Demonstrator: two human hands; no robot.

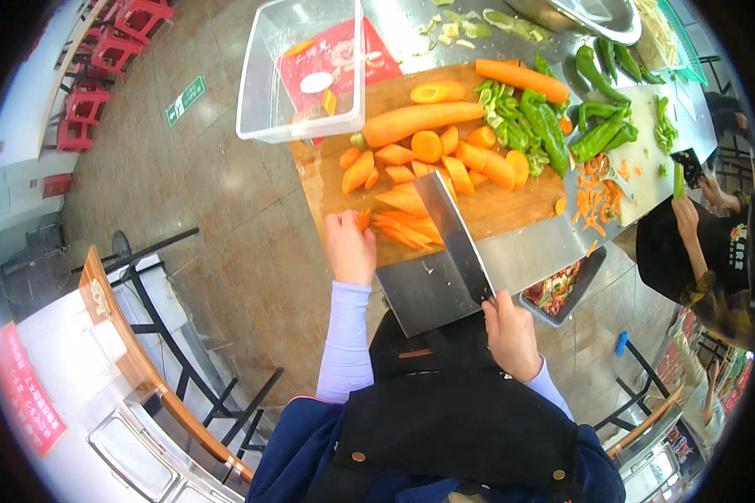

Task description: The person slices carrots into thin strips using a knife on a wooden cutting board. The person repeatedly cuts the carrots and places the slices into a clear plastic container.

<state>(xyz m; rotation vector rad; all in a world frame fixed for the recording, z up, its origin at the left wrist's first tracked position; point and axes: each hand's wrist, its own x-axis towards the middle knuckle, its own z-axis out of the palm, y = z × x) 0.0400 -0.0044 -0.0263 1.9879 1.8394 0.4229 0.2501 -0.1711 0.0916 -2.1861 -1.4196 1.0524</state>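
My right hand (511,333) grips the handle of a cleaver (456,239), whose blade slants up and left over the near part of a wooden cutting board (509,220). My left hand (351,248) is at the board's near left edge, its fingertips on some thin carrot slices (363,219). More thin carrot slices (409,229) lie between that hand and the blade. Behind them are several cut carrot chunks (427,146) and a long peeled carrot (423,121). Sliced green peppers (506,119) and another carrot (522,79) lie at the back right of the board.
A clear plastic tub (302,129) stands at the board's back left corner. To the right are whole green peppers (604,135), a white cutting board (645,176), a peeler (615,178) and carrot peelings (594,201). A co-worker's hand (686,218) holds a green pepper (678,181).
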